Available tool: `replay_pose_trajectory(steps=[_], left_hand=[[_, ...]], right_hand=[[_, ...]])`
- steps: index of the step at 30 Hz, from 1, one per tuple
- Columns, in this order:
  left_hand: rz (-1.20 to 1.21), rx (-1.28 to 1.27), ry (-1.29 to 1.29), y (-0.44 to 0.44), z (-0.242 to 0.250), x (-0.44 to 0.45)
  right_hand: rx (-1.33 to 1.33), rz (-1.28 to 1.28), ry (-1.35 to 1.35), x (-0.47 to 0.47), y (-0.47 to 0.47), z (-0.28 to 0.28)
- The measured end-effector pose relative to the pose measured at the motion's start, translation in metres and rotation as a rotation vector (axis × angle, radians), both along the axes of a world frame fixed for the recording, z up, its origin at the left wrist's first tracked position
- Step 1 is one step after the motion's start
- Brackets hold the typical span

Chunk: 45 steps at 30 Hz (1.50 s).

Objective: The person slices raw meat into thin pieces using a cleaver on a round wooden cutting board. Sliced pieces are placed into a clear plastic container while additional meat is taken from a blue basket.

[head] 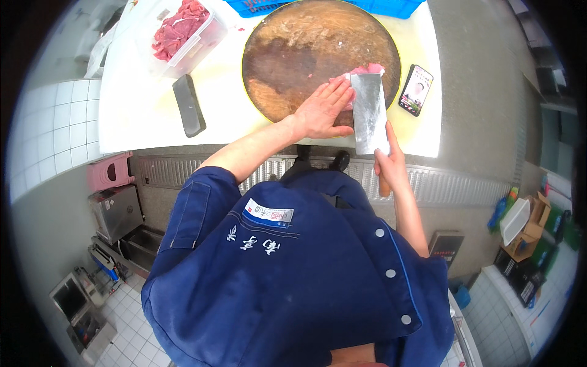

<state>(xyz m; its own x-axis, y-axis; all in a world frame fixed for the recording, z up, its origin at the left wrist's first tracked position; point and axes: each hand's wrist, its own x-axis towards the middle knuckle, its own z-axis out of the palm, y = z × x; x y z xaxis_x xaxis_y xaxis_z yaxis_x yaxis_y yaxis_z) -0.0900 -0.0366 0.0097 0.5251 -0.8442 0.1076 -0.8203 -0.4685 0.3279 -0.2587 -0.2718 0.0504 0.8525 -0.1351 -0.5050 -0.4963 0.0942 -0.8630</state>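
My right hand (392,167) grips the wooden handle of a cleaver (369,112), whose broad steel blade points away from me over the right edge of a round wooden chopping block (298,59). Beside the blade, my left hand (324,108) lies flat, palm down, its fingers on a piece of raw pink meat (348,103). More of this meat shows past the blade's far end. The left thumb points toward the blade. My fingers and the blade cover part of the meat.
On the white table (224,110) stand a clear plastic box (202,43) of sliced red meat (181,30) and a dark sharpening stone (189,106) at left. A smartphone (416,90) with its screen lit lies right of the block. Blue plastic crates (390,8) stand behind it.
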Motion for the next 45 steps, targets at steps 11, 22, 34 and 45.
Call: replay_pose_trajectory(steps=[11, 22, 34, 45], left_hand=[[-0.008, 0.005, 0.026, -0.001, 0.004, 0.000], [0.016, 0.008, 0.041, -0.001, 0.002, -0.003], [0.040, 0.062, 0.076, -0.002, 0.007, -0.004], [0.046, -0.200, 0.183, -0.010, 0.017, 0.012]], right_hand=[[-0.027, 0.056, -0.053, 0.068, 0.000, -0.006], [-0.007, 0.007, 0.013, 0.005, 0.018, 0.006], [-0.087, 0.108, -0.005, 0.013, 0.010, 0.001], [-0.030, 0.179, 0.023, -0.064, -0.034, -0.005]])
